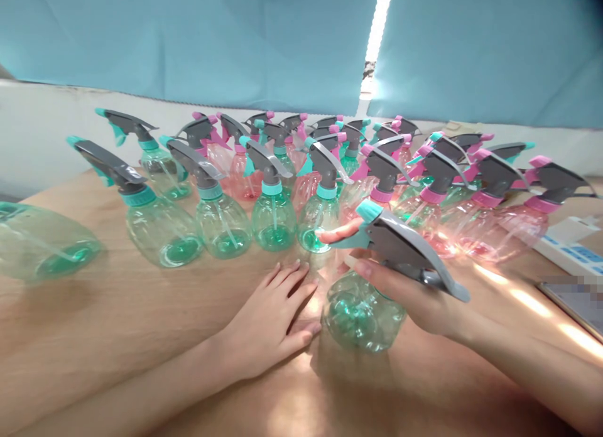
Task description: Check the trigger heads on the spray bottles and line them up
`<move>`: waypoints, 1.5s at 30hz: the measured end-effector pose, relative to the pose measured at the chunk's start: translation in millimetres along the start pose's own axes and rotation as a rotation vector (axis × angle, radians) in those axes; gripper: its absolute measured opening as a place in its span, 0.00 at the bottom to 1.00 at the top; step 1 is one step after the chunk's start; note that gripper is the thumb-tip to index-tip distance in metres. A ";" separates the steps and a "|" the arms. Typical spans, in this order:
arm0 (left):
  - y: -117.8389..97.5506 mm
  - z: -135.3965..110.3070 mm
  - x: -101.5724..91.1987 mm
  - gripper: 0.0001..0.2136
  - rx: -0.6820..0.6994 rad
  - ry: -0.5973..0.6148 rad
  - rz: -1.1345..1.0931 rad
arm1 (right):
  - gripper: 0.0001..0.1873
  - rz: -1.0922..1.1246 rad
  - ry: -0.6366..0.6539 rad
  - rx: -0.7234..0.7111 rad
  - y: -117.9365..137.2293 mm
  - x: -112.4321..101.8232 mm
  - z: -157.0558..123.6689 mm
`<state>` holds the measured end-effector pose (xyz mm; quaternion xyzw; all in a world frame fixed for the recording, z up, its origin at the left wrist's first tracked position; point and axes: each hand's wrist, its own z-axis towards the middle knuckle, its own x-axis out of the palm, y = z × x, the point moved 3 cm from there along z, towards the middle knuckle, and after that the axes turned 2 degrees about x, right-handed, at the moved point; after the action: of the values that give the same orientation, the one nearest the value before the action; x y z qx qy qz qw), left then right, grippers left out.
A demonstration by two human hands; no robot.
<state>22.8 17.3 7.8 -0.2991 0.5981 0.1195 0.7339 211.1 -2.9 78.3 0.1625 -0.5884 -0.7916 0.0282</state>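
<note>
My right hand point(400, 286) grips a green spray bottle point(362, 318) around its neck, just under the grey and teal trigger head. One finger reaches forward along the teal trigger. The bottle is tilted a little and looks to be just over the table; whether its base touches is unclear. To its left, my left hand point(277, 311) lies palm down on the wooden table point(155, 336) with fingers stretched out, holding nothing. Beyond the fingertips stand green spray bottles, the closest being one with a teal collar point(276, 220) and another beside it point(319, 217).
Several pink spray bottles point(490, 226) and green ones crowd the back of the table. A green bottle point(47, 242) lies at the far left. On the right are a phone point(572, 305) and a white power strip point(570, 248). A blue curtain point(211, 48) hangs behind.
</note>
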 end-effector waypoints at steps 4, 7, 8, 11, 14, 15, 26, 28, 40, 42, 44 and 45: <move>-0.8 0.3 -0.4 0.23 -0.003 0.012 0.009 | 0.13 0.008 -0.013 0.035 -2.7 0.4 -0.5; -1.1 0.2 -1.0 0.24 0.000 0.017 0.015 | 0.15 0.007 -0.021 0.038 -2.7 0.6 -0.1; -1.0 0.2 -1.1 0.24 -0.001 0.020 0.018 | 0.15 0.012 -0.022 0.031 -2.4 0.5 0.1; -0.5 -0.1 -1.1 0.24 -0.010 0.025 0.024 | 0.17 0.023 -0.016 0.017 -1.7 0.1 0.5; -0.5 -0.1 -0.7 0.24 -0.007 0.028 0.022 | 0.17 0.014 -0.011 0.022 -1.1 -0.5 1.0; -0.6 -0.1 -0.6 0.24 -0.004 0.027 0.021 | 0.17 0.013 -0.009 0.024 -0.9 -0.6 1.1; -0.8 0.4 -0.4 0.24 0.012 -0.009 0.006 | 0.08 -0.086 0.000 0.067 -6.5 -2.6 -0.9; -1.1 0.4 -0.3 0.24 0.012 0.000 0.016 | 0.08 -0.080 -0.005 0.046 -4.3 -2.4 -0.3; -0.6 -1.0 -0.1 0.23 0.008 -0.009 0.033 | 0.02 -0.168 -0.067 0.020 -6.9 -7.7 -3.9; -0.3 -1.3 0.3 0.23 0.007 -0.011 0.042 | 0.04 -0.186 -0.065 0.024 -10.3 -9.0 -5.2; -0.1 -1.4 0.8 0.24 0.008 -0.004 0.056 | 0.05 -0.173 -0.077 0.021 -10.3 -9.8 -5.6; 0.0 -1.4 1.0 0.24 0.007 0.001 0.060 | 0.06 -0.161 -0.079 0.021 -9.4 -9.8 -5.6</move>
<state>21.9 16.3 6.7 -0.2786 0.6075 0.1395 0.7307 223.4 -2.9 70.2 0.1782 -0.5824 -0.7909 -0.0602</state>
